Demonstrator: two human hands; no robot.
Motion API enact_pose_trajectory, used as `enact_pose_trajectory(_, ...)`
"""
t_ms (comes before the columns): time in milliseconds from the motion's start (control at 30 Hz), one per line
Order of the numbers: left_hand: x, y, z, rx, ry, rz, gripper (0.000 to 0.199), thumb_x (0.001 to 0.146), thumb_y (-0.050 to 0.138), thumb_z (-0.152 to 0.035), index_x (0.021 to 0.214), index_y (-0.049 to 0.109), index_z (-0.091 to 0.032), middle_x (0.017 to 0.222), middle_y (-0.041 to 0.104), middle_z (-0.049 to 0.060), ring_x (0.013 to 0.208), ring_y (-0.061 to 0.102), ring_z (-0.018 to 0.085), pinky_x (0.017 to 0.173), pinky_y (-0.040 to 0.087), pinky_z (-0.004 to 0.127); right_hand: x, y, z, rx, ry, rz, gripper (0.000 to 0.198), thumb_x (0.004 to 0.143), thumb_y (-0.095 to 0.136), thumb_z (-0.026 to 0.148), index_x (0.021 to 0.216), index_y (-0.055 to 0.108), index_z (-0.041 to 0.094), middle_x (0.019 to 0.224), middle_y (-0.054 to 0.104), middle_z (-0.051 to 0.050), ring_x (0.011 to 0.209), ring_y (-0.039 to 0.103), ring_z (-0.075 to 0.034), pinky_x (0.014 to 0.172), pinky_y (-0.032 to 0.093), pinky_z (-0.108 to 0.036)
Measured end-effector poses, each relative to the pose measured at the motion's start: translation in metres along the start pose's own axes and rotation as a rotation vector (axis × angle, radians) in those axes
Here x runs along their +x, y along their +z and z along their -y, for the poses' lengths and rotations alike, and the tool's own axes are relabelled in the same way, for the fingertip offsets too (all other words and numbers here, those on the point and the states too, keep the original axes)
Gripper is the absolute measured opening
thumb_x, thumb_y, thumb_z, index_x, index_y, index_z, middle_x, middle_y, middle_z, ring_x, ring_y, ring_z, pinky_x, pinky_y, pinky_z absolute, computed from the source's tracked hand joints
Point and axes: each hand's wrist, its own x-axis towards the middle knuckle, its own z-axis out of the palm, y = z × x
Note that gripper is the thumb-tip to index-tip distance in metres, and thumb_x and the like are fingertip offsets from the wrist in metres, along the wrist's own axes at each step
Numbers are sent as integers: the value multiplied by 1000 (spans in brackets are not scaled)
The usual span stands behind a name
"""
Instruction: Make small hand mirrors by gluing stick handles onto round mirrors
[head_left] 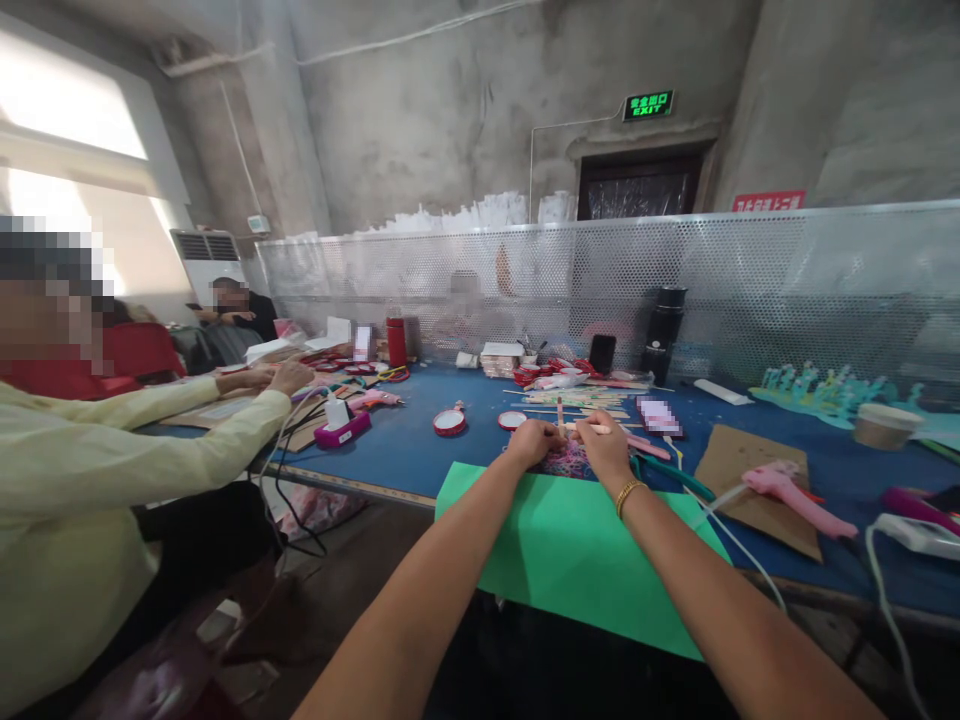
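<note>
Two slim, pale pieces are in hand at the near edge of the blue tabletop (409,435), roughly midway along the part in front of the person. The slim stick (559,410) stands nearly upright, its long axis running up and down and its darker tip pointing upward; the left hand (536,442) has its grip closed around the lower end. The pale rod (594,428) lies almost level, long axis side to side, one blunt end pointing toward the tabletop's right end; the right hand (606,450) has thumb and fingers clamped on it. Whether the two pieces touch is too small to tell. Beneath the hands lies a fuzzy, tangled heap of pink and purple thread (568,460). A smooth, flat green sheet (577,560) covers the near edge and reaches past it toward the person. Beyond the hands, thin, straight wooden sticks (574,406) spread loosely toward the far edge. To the left sits a round, red-rimmed disc (450,422) with a pale face. Toward the right end, a glossy pink glue gun (799,500) rests across dull brown cardboard (739,460) that reaches the near edge.
</note>
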Motion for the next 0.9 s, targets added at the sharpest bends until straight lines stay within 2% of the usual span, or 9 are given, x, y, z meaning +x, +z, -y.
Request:
enact_pose_trajectory(167,-2,0,-3,-3,-33,-1,32,74,62,-45,69,70,-14,57,52,-3,56,41,10,56,29,23,1,-2,1,-22,1,-60,12,70,54,34,62,55,25,59,65,1,60,60,-20,59,45,-30)
enact_pose_trajectory(433,1,1,-1,15,-10,1,35,74,62,-48,69,70,-14,59,55,-3,57,43,10,56,30,23,-1,0,2,10,-4,8,13,70,54,36,64,54,24,61,66,1,62,62,-20,61,44,-29)
enact_pose_trajectory(633,2,2,1,-3,4,4,39,73,61,-52,71,71,-14,60,56,-2,57,44,10,56,32,23,-1,-3,5,-53,-8,-58,12,70,53,34,64,55,24,60,66,0,62,61,-20,62,43,-30)
enact_pose_trajectory(900,6,5,7,-24,9,-4,42,73,61,-55,71,71,-14,60,58,-2,57,43,10,56,33,22,-1,-1,5,20,4,16,13,70,55,36,64,53,25,60,66,1,60,60,-20,59,43,-29)
